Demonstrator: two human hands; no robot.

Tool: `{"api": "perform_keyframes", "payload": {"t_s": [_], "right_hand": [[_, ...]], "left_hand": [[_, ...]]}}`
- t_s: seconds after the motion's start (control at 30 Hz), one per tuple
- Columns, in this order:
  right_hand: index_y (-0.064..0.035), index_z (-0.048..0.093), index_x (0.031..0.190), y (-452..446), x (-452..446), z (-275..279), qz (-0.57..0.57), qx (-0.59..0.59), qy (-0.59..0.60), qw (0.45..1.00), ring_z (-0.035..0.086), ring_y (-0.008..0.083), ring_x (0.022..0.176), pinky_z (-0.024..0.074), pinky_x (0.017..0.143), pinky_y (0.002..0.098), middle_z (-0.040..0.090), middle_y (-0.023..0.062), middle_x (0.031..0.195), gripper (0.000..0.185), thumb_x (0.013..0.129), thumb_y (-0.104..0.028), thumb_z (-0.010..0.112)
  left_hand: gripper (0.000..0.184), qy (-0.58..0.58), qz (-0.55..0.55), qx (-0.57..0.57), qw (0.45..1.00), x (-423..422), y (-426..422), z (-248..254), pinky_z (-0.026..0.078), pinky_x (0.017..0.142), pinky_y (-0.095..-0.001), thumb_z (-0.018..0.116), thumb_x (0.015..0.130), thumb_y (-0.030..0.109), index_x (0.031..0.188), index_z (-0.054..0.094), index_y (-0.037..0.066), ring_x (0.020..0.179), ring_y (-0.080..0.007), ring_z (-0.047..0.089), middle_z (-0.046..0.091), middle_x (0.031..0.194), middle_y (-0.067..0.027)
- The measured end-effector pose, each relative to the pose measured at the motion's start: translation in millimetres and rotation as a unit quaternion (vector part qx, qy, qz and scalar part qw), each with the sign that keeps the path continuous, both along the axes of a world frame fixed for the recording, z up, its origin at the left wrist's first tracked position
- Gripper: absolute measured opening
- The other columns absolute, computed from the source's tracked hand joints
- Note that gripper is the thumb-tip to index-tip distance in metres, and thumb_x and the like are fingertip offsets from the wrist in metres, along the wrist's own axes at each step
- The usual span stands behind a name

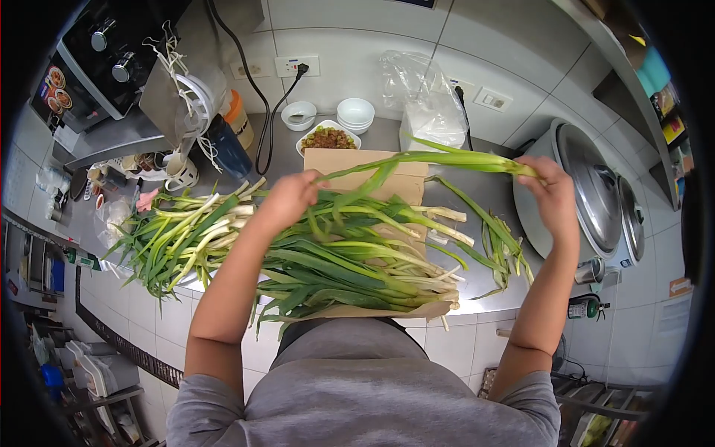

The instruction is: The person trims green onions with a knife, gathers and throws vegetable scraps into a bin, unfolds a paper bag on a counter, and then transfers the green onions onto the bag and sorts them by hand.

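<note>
A long green leek (447,158) is stretched between my two hands above the counter. My right hand (550,192) is closed on its pale root end, and my left hand (294,197) has its fingers closed around the leafy end. Below them a pile of leeks (357,276) lies on brown cardboard (365,165), roots to the right. Another bunch of leeks (186,238) lies to the left, partly behind my left forearm. Loose peeled leaves (495,238) rest on the steel counter, right of the cardboard.
At the back stand a dish of chopped food (328,138), white bowls (355,113) and a plastic bag (436,104). Large lidded pots (588,186) stand at the right. A blue bottle (229,149), a mug (181,173) and a microwave (97,59) are at the left.
</note>
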State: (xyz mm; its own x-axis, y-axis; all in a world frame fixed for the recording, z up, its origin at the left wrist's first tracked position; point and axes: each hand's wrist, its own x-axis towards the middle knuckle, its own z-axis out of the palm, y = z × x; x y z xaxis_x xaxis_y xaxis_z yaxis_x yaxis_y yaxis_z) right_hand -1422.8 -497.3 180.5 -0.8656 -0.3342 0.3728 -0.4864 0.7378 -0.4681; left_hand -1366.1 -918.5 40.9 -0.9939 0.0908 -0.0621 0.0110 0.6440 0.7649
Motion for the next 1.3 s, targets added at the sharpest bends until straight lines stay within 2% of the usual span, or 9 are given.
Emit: {"api": "perform_keyframes", "payload": {"t_s": [0.27, 0.37, 0.43, 0.5, 0.63, 0.87, 0.93, 1.03, 1.3], "right_hand": [[-0.0014, 0.067, 0.108, -22.8, 40.5, -12.4, 0.025, -0.076, -0.062, 0.995, 0.061, 0.0191, 0.087, 0.0471, 0.079, 0.0283, 0.067, 0.0096, 0.095, 0.027, 0.081, -0.002, 0.069], [-0.0015, 0.067, 0.110, -54.6, 65.8, -26.7, 0.108, -0.264, -0.124, 0.950, 0.063, 0.0169, 0.091, 0.0487, 0.081, 0.0272, 0.068, 0.0100, 0.099, 0.027, 0.083, -0.001, 0.069], [-0.0023, 0.067, 0.112, -80.6, 79.4, -32.3, 0.155, -0.287, -0.138, 0.935, 0.064, 0.0176, 0.091, 0.0495, 0.081, 0.0279, 0.068, 0.0106, 0.101, 0.028, 0.084, -0.003, 0.069], [-0.0033, 0.066, 0.112, -98.6, 86.0, -44.3, 0.183, -0.238, -0.152, 0.942, 0.065, 0.0219, 0.091, 0.0504, 0.081, 0.0305, 0.069, 0.0119, 0.103, 0.028, 0.084, -0.005, 0.069], [-0.0048, 0.065, 0.113, -101.7, 83.0, -138.1, 0.180, -0.076, -0.229, 0.954, 0.065, 0.0328, 0.093, 0.0512, 0.082, 0.0349, 0.068, 0.0157, 0.104, 0.032, 0.083, -0.015, 0.072], [-0.0064, 0.064, 0.118, -92.9, 22.8, -190.9, 0.141, 0.024, -0.433, 0.890, 0.060, 0.0372, 0.099, 0.0476, 0.088, 0.0411, 0.064, 0.0144, 0.105, 0.043, 0.078, -0.015, 0.074], [-0.0065, 0.063, 0.116, -77.3, -19.7, -242.9, 0.113, 0.079, -0.127, 0.982, 0.059, 0.0346, 0.101, 0.0470, 0.086, 0.0399, 0.063, 0.0130, 0.110, 0.038, 0.079, -0.011, 0.069], [-0.0067, 0.062, 0.110, -76.4, -43.5, -260.3, 0.043, 0.268, -0.180, 0.946, 0.059, 0.0342, 0.101, 0.0471, 0.086, 0.0389, 0.063, 0.0135, 0.108, 0.032, 0.079, -0.007, 0.063], [-0.0006, 0.062, 0.098, -72.5, -56.1, -275.8, 0.060, 0.097, -0.181, 0.977, 0.063, 0.0351, 0.090, 0.0500, 0.081, 0.0429, 0.066, 0.0157, 0.095, 0.020, 0.079, -0.005, 0.060]], "left_hand": [[0.031, 0.082, 0.130, 0.057, 0.986, 43.9, -57.4, 48.0, 0.042, 0.061, -0.0255, 0.051, 0.089, 0.003, 0.117, 0.063, 0.007, 0.065, -0.0099, 0.050, 0.054, 0.068, 0.0008], [0.055, 0.153, 0.180, -0.042, 0.971, 86.5, -71.9, 97.1, 0.045, 0.094, -0.0283, 0.057, 0.078, -0.008, 0.131, 0.056, 0.007, 0.103, -0.0159, 0.060, 0.063, 0.106, -0.0072], [0.069, 0.239, 0.154, -0.036, 0.958, 121.9, -87.1, 118.7, 0.035, 0.109, -0.0381, 0.071, 0.079, 0.018, 0.141, 0.045, 0.004, 0.130, -0.0263, 0.047, 0.048, 0.142, -0.0163], [0.079, 0.326, 0.101, 0.126, 0.931, 145.3, -75.2, 138.1, 0.028, 0.113, -0.0465, 0.066, 0.077, 0.014, 0.147, 0.031, 0.000, 0.136, -0.0338, 0.039, 0.043, 0.143, -0.0238], [0.080, 0.291, 0.113, 0.059, 0.948, 160.4, -73.0, 145.4, 0.018, 0.117, -0.0437, 0.052, 0.062, 0.004, 0.141, 0.038, -0.007, 0.139, -0.0318, 0.035, 0.045, 0.142, -0.0220], [0.059, 0.130, 0.082, 0.006, 0.988, 88.6, -11.9, 84.8, 0.031, 0.111, -0.0377, 0.060, 0.073, -0.006, 0.130, 0.055, 0.004, 0.128, -0.0238, 0.048, 0.057, 0.131, -0.0106], [0.051, 0.111, -0.001, -0.011, 0.994, 47.4, 21.2, 43.0, 0.037, 0.106, -0.0357, 0.063, 0.078, -0.003, 0.127, 0.058, 0.009, 0.124, -0.0275, 0.051, 0.058, 0.127, -0.0135], [0.036, 0.155, -0.155, -0.107, 0.970, -13.1, 75.7, -43.3, 0.042, 0.101, -0.0420, 0.062, 0.076, -0.001, 0.112, 0.064, 0.007, 0.112, -0.0333, 0.055, 0.062, 0.114, -0.0142], [0.018, 0.188, -0.302, -0.385, 0.851, -61.9, 157.5, -123.6, 0.039, 0.091, -0.0365, 0.056, 0.083, 0.010, 0.098, 0.065, 0.007, 0.104, -0.0244, 0.055, 0.062, 0.097, -0.0083]]}}
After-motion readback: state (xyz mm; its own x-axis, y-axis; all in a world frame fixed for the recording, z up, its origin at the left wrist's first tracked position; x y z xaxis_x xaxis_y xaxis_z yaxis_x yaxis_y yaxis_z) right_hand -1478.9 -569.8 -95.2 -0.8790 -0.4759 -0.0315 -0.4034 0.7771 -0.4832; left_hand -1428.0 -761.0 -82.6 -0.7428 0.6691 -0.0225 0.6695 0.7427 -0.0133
